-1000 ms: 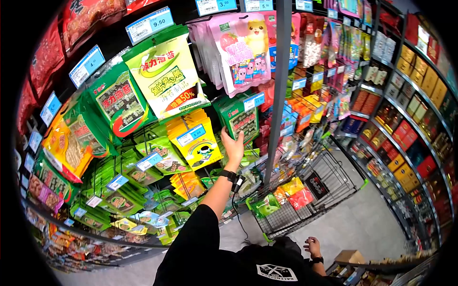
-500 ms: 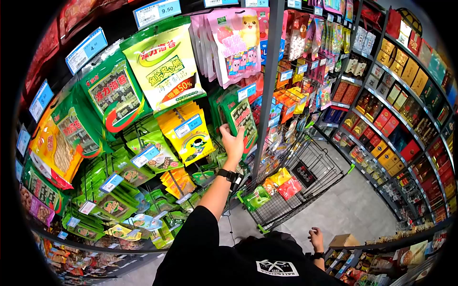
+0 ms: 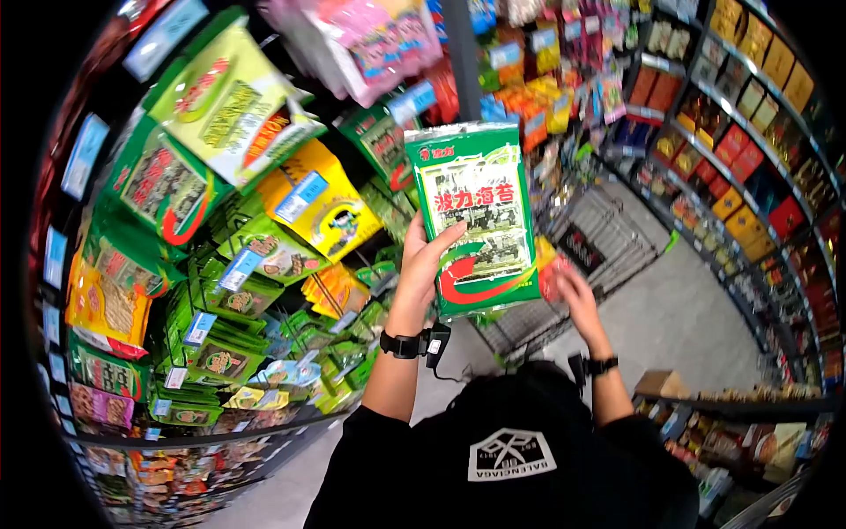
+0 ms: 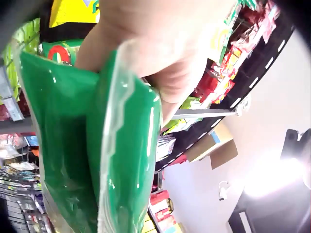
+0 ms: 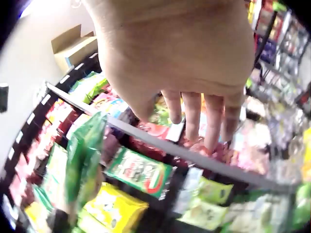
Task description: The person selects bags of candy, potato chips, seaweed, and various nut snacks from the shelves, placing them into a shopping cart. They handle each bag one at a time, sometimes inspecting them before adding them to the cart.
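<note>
My left hand (image 3: 425, 264) grips a green seaweed snack bag (image 3: 480, 207) by its left edge, thumb across the printed front. The bag faces the head camera, held out in front of the shelf rack. In the left wrist view, the hand (image 4: 150, 41) pinches the top of the picture's glossy green bag surface (image 4: 129, 145), a clear crimped seam running down it. To the right of the bag, my right hand (image 3: 577, 304) is raised with fingers extended, touching nothing. The right wrist view shows this hand (image 5: 175, 53) with its fingers spread apart and the green bag (image 5: 85, 160) edge-on.
Hanging snack bags fill the rack on the left, among them a yellow pack (image 3: 322, 203) and a pale green bag (image 3: 233, 97). Behind the hands stands a wire shopping cart (image 3: 617, 220). Shelves of boxed goods (image 3: 731, 150) line the right side, and a cardboard box (image 3: 661, 384) sits lower right.
My left hand has taken the green seaweed bag from the rack and brought it rightward and closer, its front now facing me. The right hand has risen from low beside the body toward the bag.
</note>
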Motion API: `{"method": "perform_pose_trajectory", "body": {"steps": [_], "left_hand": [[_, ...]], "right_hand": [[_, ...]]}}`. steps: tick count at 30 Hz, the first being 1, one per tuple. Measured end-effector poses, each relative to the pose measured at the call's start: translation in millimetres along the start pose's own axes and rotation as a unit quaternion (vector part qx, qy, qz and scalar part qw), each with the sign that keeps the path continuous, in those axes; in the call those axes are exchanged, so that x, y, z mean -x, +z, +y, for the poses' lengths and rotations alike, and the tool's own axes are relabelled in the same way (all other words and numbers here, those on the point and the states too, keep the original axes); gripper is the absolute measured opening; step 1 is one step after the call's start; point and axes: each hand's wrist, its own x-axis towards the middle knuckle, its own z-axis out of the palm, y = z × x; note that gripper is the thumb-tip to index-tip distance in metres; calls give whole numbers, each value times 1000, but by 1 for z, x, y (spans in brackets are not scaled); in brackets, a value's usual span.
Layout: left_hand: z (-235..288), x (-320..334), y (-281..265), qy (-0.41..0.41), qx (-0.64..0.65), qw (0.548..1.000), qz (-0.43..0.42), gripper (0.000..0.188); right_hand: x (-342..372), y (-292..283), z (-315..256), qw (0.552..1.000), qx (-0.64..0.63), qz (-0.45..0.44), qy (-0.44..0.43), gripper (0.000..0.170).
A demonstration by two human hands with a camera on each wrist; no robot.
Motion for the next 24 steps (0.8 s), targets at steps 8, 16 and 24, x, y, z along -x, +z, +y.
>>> {"method": "perform_pose_trajectory", "body": {"steps": [8, 16, 24], "left_hand": [[-101, 53, -14, -57, -167, 979, 98, 47], [-162, 83, -53, -148, -239, 947, 157, 45], [-175, 106, -26, -175, -730, 649, 123, 39]], "right_hand": [[-17, 64, -29, 959, -224, -155, 82, 61], [-33, 30, 24, 878, -352, -179, 268, 52], [-52, -21, 186, 896, -295, 62, 325, 42]]}}
